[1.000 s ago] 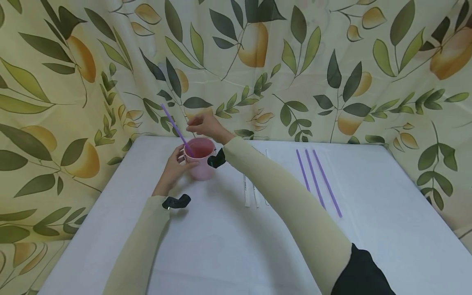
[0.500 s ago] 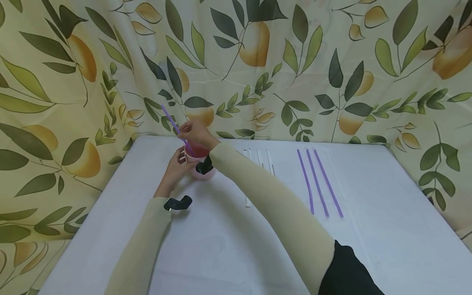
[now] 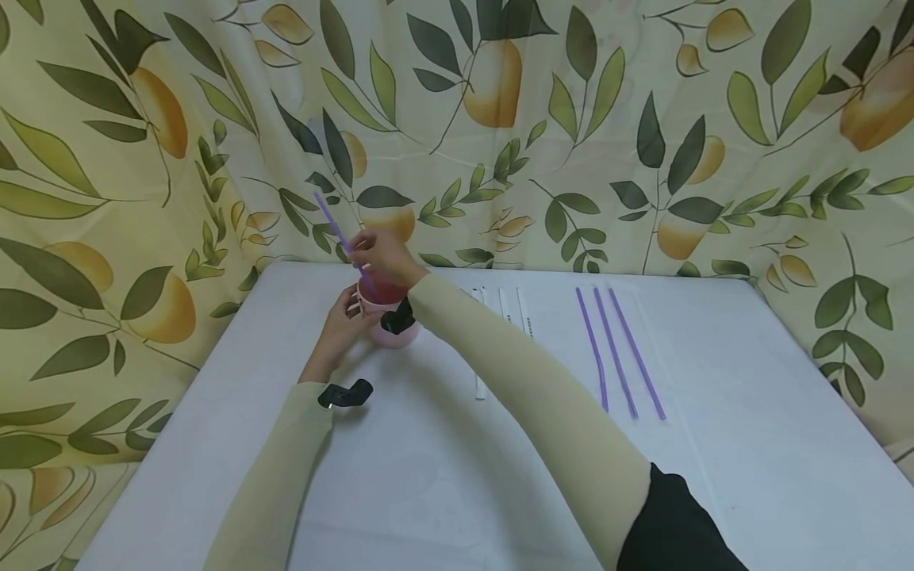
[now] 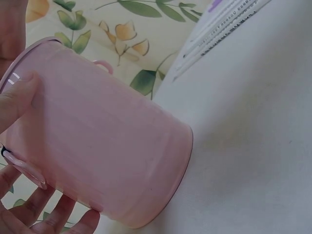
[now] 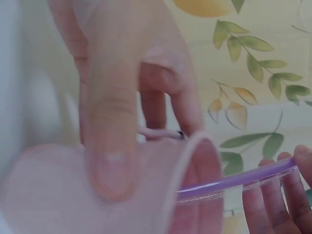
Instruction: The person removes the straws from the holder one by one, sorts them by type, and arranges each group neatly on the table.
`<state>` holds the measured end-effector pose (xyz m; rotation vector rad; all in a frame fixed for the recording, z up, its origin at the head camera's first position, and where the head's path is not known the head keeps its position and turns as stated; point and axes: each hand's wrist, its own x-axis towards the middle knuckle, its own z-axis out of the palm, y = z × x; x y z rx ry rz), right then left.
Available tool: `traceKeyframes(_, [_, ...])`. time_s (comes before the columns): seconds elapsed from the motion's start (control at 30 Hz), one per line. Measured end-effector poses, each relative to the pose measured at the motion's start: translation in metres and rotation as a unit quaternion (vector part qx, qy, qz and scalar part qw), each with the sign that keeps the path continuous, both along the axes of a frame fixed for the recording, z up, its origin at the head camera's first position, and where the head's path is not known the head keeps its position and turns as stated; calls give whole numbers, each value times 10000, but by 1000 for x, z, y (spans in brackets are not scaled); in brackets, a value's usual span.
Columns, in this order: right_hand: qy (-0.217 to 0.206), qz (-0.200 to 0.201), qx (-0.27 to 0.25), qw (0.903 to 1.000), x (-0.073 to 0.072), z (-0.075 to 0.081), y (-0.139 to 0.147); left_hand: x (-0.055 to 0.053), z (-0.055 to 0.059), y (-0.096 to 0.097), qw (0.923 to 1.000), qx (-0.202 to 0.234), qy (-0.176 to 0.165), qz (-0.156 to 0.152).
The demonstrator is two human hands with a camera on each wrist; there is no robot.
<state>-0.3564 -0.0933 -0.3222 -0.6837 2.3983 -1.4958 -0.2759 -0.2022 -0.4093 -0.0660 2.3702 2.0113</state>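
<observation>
A pink metal cup [image 3: 391, 338], like a small pail, stands upright near the table's back edge. My left hand [image 3: 339, 329] holds it from the left; in the left wrist view the thumb [image 4: 19, 100] lies over the outside near the rim and the other fingers curl below a small side handle [image 4: 24, 168]. A purple straw [image 3: 330, 212] leans out of the cup's mouth. My right hand [image 3: 385, 255] pinches this straw just above the rim. In the right wrist view a clear shiny strip runs along the straw [image 5: 234, 181]. The straw's lower end is hidden inside the cup.
Several slim white printed wrappers [image 3: 524, 313] lie right of the cup, partly under my right forearm. Farther right, three purple straws [image 3: 628, 349] lie side by side on the white table [image 3: 750, 428]. A leaf-and-fruit patterned cloth [image 3: 500, 159] hangs behind.
My right hand has moved left from above the cup and taken hold of the purple straw. The straw has risen slightly. My left hand has stayed on the cup.
</observation>
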Motion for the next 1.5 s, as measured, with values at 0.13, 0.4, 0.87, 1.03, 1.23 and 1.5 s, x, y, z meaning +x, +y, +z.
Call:
traceKeyframes(0.13, [-149, -144, -441, 9988, -4, 10, 6, -7, -13, -3, 9999, -57, 127, 46])
traceKeyframes(0.4, [-158, -452, -984, 9940, -15, 39, 19, -9, -18, -4, 9991, -389, 125, 131])
traceKeyframes(0.87, [187, -657, -1308, 9891, -16, 95, 76, -10, -19, -2, 9987, -459, 71, 195])
traceKeyframes(1.03, [256, -768, -1219, 9892, -13, 107, 103, -10, -20, -2, 9988, -434, 68, 228])
traceKeyframes(1.23, [335, -888, -1066, 9898, -7, 117, 141, -10, -21, -2, 9986, -471, 30, 221])
traceKeyframes(1.5, [502, -1105, -642, 9905, 12, 112, 207, -10, -22, -1, 9980, -597, -49, 217])
